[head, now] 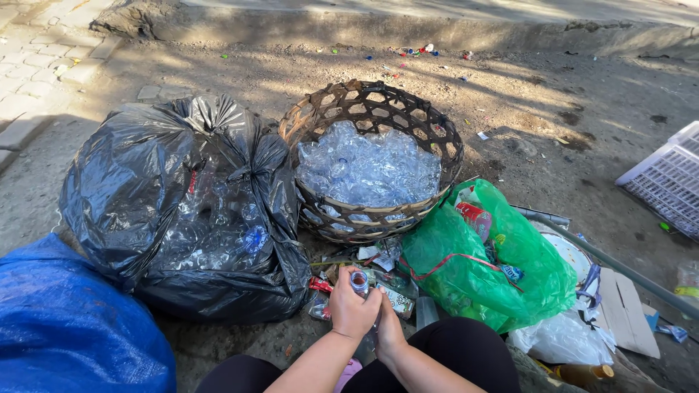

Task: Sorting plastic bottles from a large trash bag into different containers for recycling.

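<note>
Both hands meet at the lower centre of the head view, over the person's lap. The left hand (pixel 352 311) is wrapped firmly around a clear plastic bottle (pixel 360 281), its grip closed on the body just below the neck. The bottle stands roughly upright, long axis running from 6 to 12 o'clock, with the open mouth at the top, pointing away from the person. The right hand (pixel 389 329) lies at 4 o'clock from the bottle, touching the left hand; whether its fingers close on the lower part of the bottle or on anything else cannot be told, as the left hand covers them. The left hand is the nearer to the mouth. A woven basket (pixel 429 132) of clear bottles sits at 12 o'clock on the dirt ground, a black bag (pixel 138 182) at 10 o'clock, a green bag (pixel 466 276) at 2 o'clock, and a blue sack (pixel 65 327) at 9 o'clock.
</note>
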